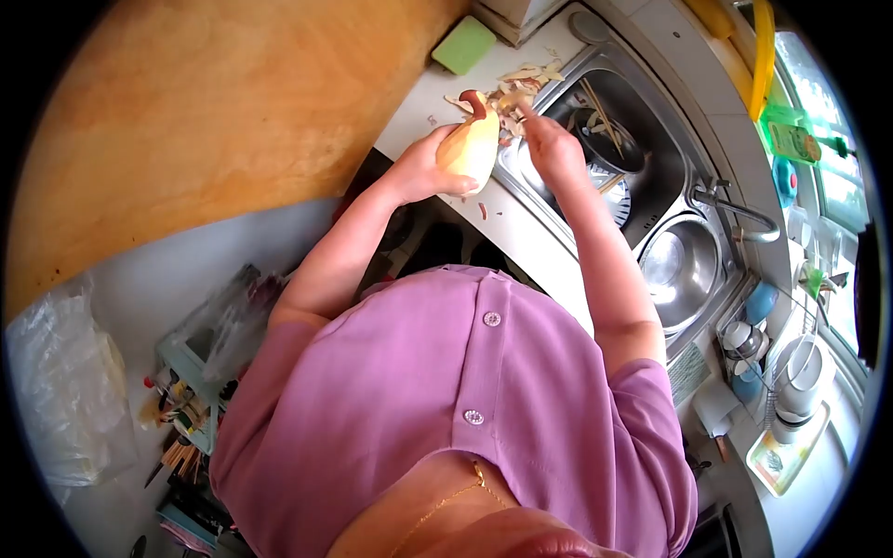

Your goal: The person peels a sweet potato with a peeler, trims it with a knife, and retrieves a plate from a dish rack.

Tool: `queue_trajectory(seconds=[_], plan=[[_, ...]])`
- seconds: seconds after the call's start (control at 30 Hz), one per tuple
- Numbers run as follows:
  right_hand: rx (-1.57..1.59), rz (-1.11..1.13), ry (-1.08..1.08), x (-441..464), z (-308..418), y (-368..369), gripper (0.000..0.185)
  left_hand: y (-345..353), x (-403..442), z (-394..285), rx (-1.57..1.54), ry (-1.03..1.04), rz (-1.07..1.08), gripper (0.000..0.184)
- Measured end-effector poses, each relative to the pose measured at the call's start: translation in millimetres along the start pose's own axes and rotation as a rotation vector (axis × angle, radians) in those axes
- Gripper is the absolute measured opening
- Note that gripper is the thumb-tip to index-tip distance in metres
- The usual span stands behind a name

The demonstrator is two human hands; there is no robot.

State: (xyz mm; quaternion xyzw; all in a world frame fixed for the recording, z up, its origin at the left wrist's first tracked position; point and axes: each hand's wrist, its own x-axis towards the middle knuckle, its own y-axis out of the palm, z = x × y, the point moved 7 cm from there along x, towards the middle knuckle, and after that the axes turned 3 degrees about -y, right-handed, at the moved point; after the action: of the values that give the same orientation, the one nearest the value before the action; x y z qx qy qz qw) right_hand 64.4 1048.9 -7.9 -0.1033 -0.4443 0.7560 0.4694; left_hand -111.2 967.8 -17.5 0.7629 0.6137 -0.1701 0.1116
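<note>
Beneath the left grip and the right grip runs a long, white worktop, fitted with a grey, rectangular, stainless-steel sink to the right of the right grip. Beside the right forearm sits a round, shiny metal basin; just past the right grip, inside the sink, rests a dark, round pan. The left grip is closed around the lower part of a pale-yellow, tapering piece of produce, held near the worktop's front edge, reddish-brown skin curling at its far tip. Beyond the left grip lies a light-green, rectangular block. Thin, brown-and-cream peelings spread just beyond both grips. The right grip's fingers curl near them; whether they hold a tool, I cannot tell. Peeling looks like the step in hand, apparently well along; the next move seems to call for a steady left grip while the tip's skin is worked.
</note>
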Motion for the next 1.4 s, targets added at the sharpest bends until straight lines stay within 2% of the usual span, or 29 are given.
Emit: queue_trajectory(seconds=[0.03,0.07,0.13,0.27,0.37,0.4,0.43,0.47,0.5,0.57,0.6,0.67,0.73,0.77,0.83,0.93,0.97,1.0,1.07,1.1,1.13,1.17,1.2,1.23,1.33,1.37,1.4], plan=[[0.090,0.099,0.246,0.1,-16.5,1.4,0.038,1.3,-5.1,-5.6,-0.064,0.003,0.027,0.090],[0.241,0.097,0.404,-7.5,-38.5,9.8,0.038,-1.4,-5.7,-5.1,-0.058,0.003,0.031,0.090],[0.438,0.141,0.531,-18.5,-49.8,16.0,0.039,0.4,-9.6,0.4,-0.205,-0.005,0.124,0.093],[0.597,0.195,0.528,-29.7,-32.7,11.8,0.039,1.7,-11.4,8.8,-0.378,-0.084,0.167,0.095],[0.321,0.303,0.081,-12.6,14.5,-14.9,0.047,0.4,-10.7,10.9,-0.289,-0.084,0.104,0.095],[0.321,0.305,0.082,-10.8,15.4,-15.5,0.047,-0.5,-9.9,3.2,-0.081,-0.020,0.084,0.094],[0.241,0.332,-0.027,-8.6,23.7,-14.0,0.049,-0.3,-9.6,-2.6,0.127,0.044,0.065,0.093],[0.162,0.359,-0.135,-7.9,31.0,-11.5,0.051,0.9,-9.4,-0.9,0.125,0.042,0.067,0.093],[0.107,0.259,-0.144,-3.2,27.5,-13.0,0.054,1.5,-9.2,-0.2,0.158,0.066,0.058,0.092],[-0.167,0.246,-0.147,7.4,18.2,-14.4,0.057,2.8,-9.8,1.6,0.192,0.091,0.052,0.092],[-0.318,0.251,-0.176,11.5,11.5,-10.0,0.058,3.0,-9.7,6.8,0.130,0.029,0.067,0.091],[-0.606,0.295,0.024,19.3,-22.0,-1.0,0.057,4.2,-9.7,10.0,0.073,-0.033,0.091,0.091],[-0.516,0.266,0.068,21.4,-31.4,-4.8,0.053,3.8,-10.6,7.8,0.075,-0.042,0.083,0.089],[-0.364,0.219,0.095,16.8,-29.9,-5.7,0.050,1.8,-8.9,3.5,0.076,-0.040,0.085,0.089],[-0.038,0.173,0.131,2.4,-19.8,-7.3,0.043,-9.5,-9.4,-7.9,0.472,-0.067,-0.102,0.084],[0.510,0.326,0.315,-17.5,-2.3,10.9,0.045,-9.7,-6.7,-21.9,0.636,-0.005,-0.153,0.081],[0.493,0.435,0.282,-21.3,8.6,15.1,0.047,-9.3,-7.9,-25.2,0.636,-0.011,-0.154,0.081],[0.427,0.454,0.253,-21.8,14.7,18.6,0.050,-7.9,-8.2,-30.6,0.663,0.003,-0.155,0.082],[-0.014,0.224,-0.010,-9.3,18.7,2.1,0.054,-4.6,-8.5,-29.4,0.690,0.018,-0.151,0.082],[-0.150,0.234,-0.043,-5.8,15.5,0.3,0.059,-4.4,-8.1,-20.9,0.646,0.021,-0.131,0.082],[-0.150,0.229,-0.040,-4.6,8.4,3.2,0.059,-5.1,-7.0,-12.5,0.602,0.025,-0.112,0.081],[-0.331,0.195,-0.128,-2.6,4.1,7.7,0.060,-8.4,-3.3,-3.6,0.607,0.030,-0.109,0.081],[-0.509,0.165,-0.213,-1.0,0.9,12.1,0.062,-11.1,-0.7,11.5,0.440,-0.018,-0.079,0.083],[-0.608,0.150,-0.024,6.2,-19.1,8.7,0.062,-9.3,-1.6,19.5,0.269,-0.072,-0.049,0.086],[-0.323,0.098,0.257,9.2,-54.2,4.8,0.048,-0.6,-6.3,10.5,0.193,-0.099,-0.019,0.085],[-0.027,0.042,0.340,3.6,-57.5,14.9,0.048,2.8,-6.6,2.4,0.192,-0.102,-0.016,0.085],[0.268,-0.014,0.417,0.2,-56.4,28.5,0.051,4.0,-5.6,-13.2,0.364,-0.051,-0.064,0.084]])
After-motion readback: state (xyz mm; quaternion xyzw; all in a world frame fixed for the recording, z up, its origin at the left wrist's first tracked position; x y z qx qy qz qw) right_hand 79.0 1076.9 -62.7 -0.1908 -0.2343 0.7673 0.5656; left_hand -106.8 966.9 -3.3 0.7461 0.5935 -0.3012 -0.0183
